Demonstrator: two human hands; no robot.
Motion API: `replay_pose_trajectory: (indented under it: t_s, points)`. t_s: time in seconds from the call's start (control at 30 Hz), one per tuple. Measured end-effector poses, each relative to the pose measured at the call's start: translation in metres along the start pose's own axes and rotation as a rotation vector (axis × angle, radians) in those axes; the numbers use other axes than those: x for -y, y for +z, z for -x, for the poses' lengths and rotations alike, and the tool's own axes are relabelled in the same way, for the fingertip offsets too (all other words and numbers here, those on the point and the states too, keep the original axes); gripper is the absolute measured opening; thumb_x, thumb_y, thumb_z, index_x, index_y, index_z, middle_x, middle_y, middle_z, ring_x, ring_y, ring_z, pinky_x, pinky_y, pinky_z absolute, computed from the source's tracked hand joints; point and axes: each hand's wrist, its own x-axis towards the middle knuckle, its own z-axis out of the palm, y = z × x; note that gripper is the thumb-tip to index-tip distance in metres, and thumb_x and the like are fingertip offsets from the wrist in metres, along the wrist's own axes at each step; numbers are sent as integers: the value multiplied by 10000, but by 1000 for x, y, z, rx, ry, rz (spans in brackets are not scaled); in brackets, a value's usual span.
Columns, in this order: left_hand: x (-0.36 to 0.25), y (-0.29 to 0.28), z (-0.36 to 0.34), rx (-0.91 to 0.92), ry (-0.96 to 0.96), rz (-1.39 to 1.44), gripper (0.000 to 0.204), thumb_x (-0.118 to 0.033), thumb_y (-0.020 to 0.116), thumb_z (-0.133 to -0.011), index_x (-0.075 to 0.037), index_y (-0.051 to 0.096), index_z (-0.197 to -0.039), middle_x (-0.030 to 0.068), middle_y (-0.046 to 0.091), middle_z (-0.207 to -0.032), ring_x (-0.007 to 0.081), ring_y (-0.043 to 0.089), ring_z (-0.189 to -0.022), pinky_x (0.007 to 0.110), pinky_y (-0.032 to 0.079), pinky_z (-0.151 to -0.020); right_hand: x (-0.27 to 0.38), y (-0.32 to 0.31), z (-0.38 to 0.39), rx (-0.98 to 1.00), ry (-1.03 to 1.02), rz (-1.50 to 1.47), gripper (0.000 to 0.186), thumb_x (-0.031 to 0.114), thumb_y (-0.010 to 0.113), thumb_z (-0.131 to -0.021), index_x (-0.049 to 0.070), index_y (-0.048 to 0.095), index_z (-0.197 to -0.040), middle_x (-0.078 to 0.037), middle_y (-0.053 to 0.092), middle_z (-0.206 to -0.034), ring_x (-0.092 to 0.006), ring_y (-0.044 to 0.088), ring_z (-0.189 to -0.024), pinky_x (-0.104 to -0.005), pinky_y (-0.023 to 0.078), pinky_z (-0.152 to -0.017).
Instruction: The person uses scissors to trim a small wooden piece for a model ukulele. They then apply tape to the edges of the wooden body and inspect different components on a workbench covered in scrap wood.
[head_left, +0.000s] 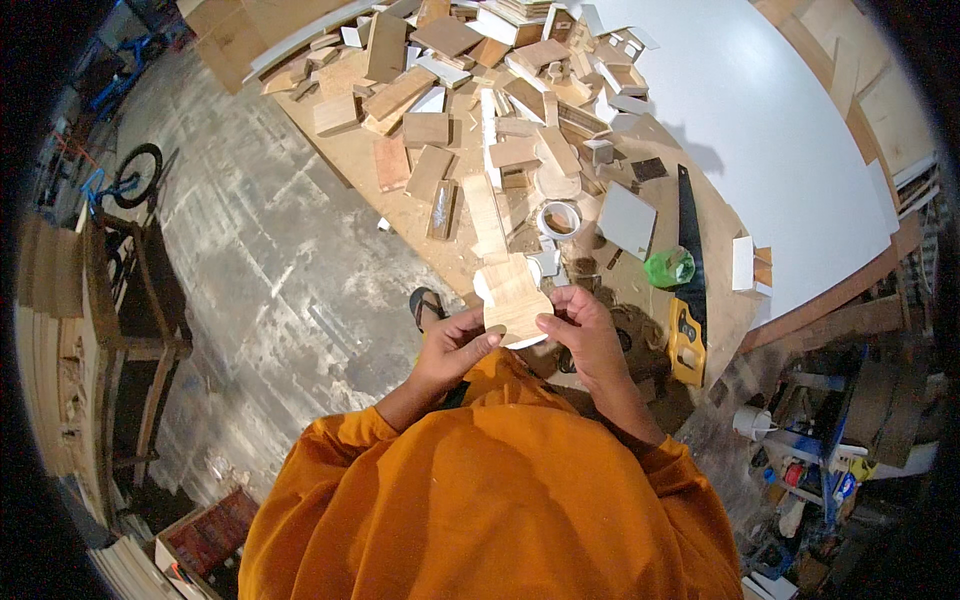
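Both hands grip a small light wooden piece (518,294) with a white piece (537,264) beneath it, held at the table's near edge. My left hand (455,345) is closed on its lower left corner, thumb at the front. My right hand (585,335) holds the right side, thumb on the wood. Just beyond are a long pale wooden strip (483,215), a roll of tape (558,220), a grey rectangular panel (625,222) and a green plastic container (668,268). A handsaw (687,340) with a yellow handle lies to the right.
Many wood offcuts (425,130) cover the tabletop (355,150). A large white board (800,120) spans its right side. At left are a bicycle (137,175) and a wooden rack (140,350) on the concrete floor (250,300); cluttered shelving (815,465) is at lower right.
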Motion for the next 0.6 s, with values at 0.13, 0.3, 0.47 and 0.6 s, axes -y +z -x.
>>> replay_pose_trajectory:
  t_s: [0.13,0.3,0.47,0.6]
  points:
    - [-16,9,-3,-44,-71,-5,238,-144,569,-935,36,631,-1077,29,666,-918,73,589,-792,224,483,-720,27,6,6,6,-33,28,247,25,638,-823,14,544,-1050,-33,611,-892,-78,562,-771,-209,471,-668]
    - [-38,23,-8,-28,-4,-121,213,-128,552,-942,26,644,-1057,24,665,-879,68,586,-754,213,487,-672,38,-1,9,9,-34,58,226,101,653,-838,-16,628,-1030,-33,645,-848,-78,570,-708,-220,468,-623]
    - [-49,37,-14,-25,-14,-163,211,-134,552,-944,25,646,-1044,27,662,-860,64,579,-733,214,488,-662,44,-8,14,-58,-74,109,160,120,656,-847,-22,679,-917,-18,653,-771,-67,573,-668,-217,474,-597]
    - [-52,42,-20,8,-17,-175,211,-139,555,-943,31,648,-1027,22,656,-840,60,579,-734,215,492,-651,46,-13,15,-91,-113,98,159,134,662,-848,-20,677,-887,-22,648,-744,-68,573,-637,-217,476,-557]
